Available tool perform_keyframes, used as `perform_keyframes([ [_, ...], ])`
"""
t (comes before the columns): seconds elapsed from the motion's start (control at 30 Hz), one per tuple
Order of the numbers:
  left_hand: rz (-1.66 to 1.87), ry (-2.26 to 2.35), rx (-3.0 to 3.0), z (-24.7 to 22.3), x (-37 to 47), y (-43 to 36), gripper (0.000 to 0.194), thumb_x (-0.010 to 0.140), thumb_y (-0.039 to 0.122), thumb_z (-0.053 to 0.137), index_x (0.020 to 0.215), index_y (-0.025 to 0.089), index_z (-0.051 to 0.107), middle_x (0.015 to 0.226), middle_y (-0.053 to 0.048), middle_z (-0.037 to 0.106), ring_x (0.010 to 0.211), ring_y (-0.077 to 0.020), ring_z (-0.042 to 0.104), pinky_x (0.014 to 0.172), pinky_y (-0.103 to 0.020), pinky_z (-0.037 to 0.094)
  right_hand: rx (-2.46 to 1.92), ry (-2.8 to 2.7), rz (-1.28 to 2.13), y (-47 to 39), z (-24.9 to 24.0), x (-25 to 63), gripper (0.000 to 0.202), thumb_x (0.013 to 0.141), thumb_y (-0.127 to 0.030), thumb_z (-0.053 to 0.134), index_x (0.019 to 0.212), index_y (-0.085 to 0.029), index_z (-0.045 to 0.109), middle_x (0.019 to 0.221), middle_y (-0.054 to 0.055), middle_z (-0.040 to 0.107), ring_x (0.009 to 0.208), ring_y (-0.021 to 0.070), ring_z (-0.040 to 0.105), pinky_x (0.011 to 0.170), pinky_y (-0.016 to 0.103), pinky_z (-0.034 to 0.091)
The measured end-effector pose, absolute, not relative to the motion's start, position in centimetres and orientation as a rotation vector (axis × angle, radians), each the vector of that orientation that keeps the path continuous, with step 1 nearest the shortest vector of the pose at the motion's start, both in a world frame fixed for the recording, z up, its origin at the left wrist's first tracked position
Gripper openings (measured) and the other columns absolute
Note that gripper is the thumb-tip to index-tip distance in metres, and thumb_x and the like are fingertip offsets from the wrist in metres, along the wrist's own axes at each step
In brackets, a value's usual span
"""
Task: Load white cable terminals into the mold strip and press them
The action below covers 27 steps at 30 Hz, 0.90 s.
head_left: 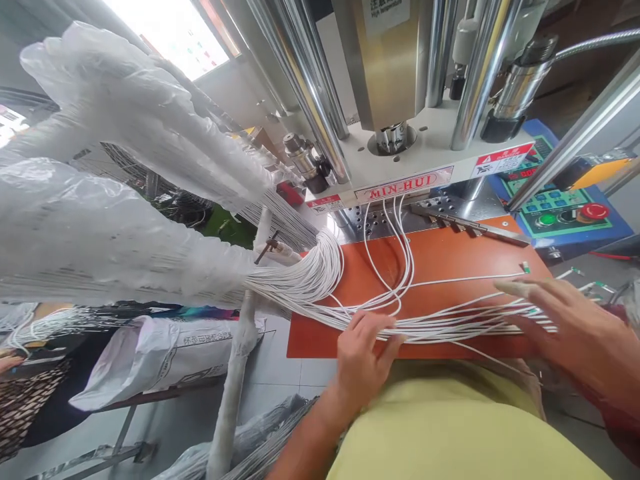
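A bundle of white cables (440, 327) lies across the orange-brown board (450, 253) in front of me. My left hand (367, 353) is closed over these cables near the board's front edge, fingers curled and thumb on the near side. Toward the right, where the cable ends with small green-and-metal connectors (525, 267) lie, my right hand (575, 327) is spread above and against the bundle, fingers extended and slightly blurred. A few cables loop back under the press marked MIN-HUI (405, 187); their far ends are hidden.
Plastic-wrapped cable bundles (125, 233) hang on a wrapped rack (237, 373) at left. A metal bar (470, 225) lies at the board's back. A blue control box (575, 213) with green and red buttons stands right. Another person's hand (9, 362) shows far left.
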<state>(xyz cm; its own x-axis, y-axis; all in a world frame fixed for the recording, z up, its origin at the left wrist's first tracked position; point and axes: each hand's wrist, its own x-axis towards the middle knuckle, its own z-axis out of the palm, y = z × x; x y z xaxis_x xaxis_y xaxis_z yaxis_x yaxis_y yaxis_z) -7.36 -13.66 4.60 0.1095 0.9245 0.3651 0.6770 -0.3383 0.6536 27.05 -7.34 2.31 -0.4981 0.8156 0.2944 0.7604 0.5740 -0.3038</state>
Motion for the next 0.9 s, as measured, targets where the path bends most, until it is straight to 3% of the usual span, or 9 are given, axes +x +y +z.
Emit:
perform_keyframes([
  [0.1, 0.726, 1.483, 2.362, 4.7, -3.6, -8.8, 0.03, 0.094, 0.028, 0.065, 0.122, 0.021, 0.058, 0.113, -0.008, 0.071, 0.108, -0.024, 0.062, 0.097, -0.04, 0.053, -1.068, -2.628, 0.35, -5.6, 1.7, 23.7, 0.021, 0.099, -0.018, 0.046, 0.105, -0.026, 0.065, 0.121, 0.01, 0.064, 0.106, 0.0246, 0.059, 0.088, 0.043, 0.047],
  [0.23, 0.326, 1.408, 2.456, 3.7, -0.8, -6.2, 0.051, 0.088, 0.032, 0.073, 0.132, 0.018, 0.049, 0.129, -0.009, 0.064, 0.121, -0.0268, 0.054, 0.105, -0.044, 0.047, -1.023, -2.731, 0.356, -5.7, 1.0, 22.9, 0.024, 0.099, -0.014, 0.042, 0.096, -0.024, 0.064, 0.112, 0.007, 0.063, 0.101, 0.0245, 0.056, 0.081, 0.043, 0.042],
  [0.37, 0.204, 1.437, 2.429, 3.2, -0.5, -6.3, 0.048, 0.09, 0.034, 0.07, 0.13, 0.02, 0.049, 0.129, -0.007, 0.062, 0.119, -0.0257, 0.055, 0.102, -0.041, 0.048, -1.014, -2.666, 0.211, -6.7, 0.4, 23.5, 0.026, 0.1, -0.014, 0.039, 0.097, -0.021, 0.064, 0.113, 0.008, 0.063, 0.103, 0.0255, 0.055, 0.079, 0.04, 0.038],
  [0.63, -0.098, 1.708, 2.492, 2.8, 0.2, -4.0, 0.025, 0.094, 0.015, 0.056, 0.119, 0.012, 0.055, 0.108, -0.011, 0.065, 0.101, -0.0254, 0.062, 0.091, -0.04, 0.049, -1.031, -2.629, 0.311, -7.6, -0.1, 24.4, 0.025, 0.103, -0.019, 0.037, 0.1, -0.024, 0.062, 0.104, 0.004, 0.066, 0.099, 0.0237, 0.056, 0.083, 0.04, 0.039],
  [0.7, -0.122, 1.721, 2.528, 2.5, 0.0, -3.1, 0.018, 0.095, 0.012, 0.052, 0.112, 0.012, 0.059, 0.107, -0.012, 0.065, 0.105, -0.0269, 0.061, 0.092, -0.042, 0.049, -1.047, -2.586, 0.31, -7.0, 0.1, 24.5, 0.023, 0.103, -0.02, 0.039, 0.104, -0.024, 0.062, 0.111, 0.005, 0.065, 0.104, 0.0237, 0.057, 0.085, 0.04, 0.041],
  [0.77, -0.119, 1.727, 2.583, 2.3, -0.2, -2.3, 0.017, 0.095, 0.011, 0.05, 0.106, 0.012, 0.063, 0.11, -0.013, 0.064, 0.111, -0.0286, 0.057, 0.092, -0.043, 0.05, -1.081, -2.548, 0.239, -5.8, 0.4, 24.2, 0.025, 0.103, -0.023, 0.041, 0.12, -0.024, 0.059, 0.126, 0.008, 0.062, 0.112, 0.0258, 0.056, 0.09, 0.041, 0.043],
  [0.9, -0.203, 1.743, 2.669, 2.1, 0.0, -1.2, 0.019, 0.094, 0.008, 0.05, 0.102, 0.009, 0.067, 0.108, -0.015, 0.065, 0.112, -0.0281, 0.056, 0.093, -0.041, 0.048, -1.2, -2.539, -0.017, -2.2, 0.4, 22.3, 0.052, 0.099, -0.03, 0.049, 0.148, -0.016, 0.039, 0.135, 0.016, 0.06, 0.116, 0.0333, 0.057, 0.091, 0.048, 0.047],
])
